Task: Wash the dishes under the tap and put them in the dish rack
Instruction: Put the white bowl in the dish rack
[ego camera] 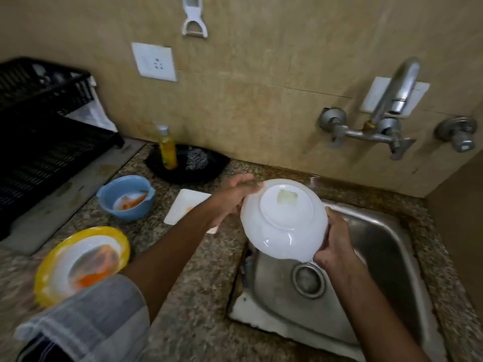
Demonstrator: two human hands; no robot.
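Fingers [337,246] of both hands clamped on white bowl [283,220] rim — above sink [379,257] edge.

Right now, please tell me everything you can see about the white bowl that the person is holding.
The white bowl is round, glossy and slightly translucent, perhaps glass or plastic. It is turned with its underside toward the camera, showing a raised foot ring and a pale square patch inside it. It is held tilted over the left edge of the steel sink. The left hand grips its upper left rim; the right hand grips its lower right rim.
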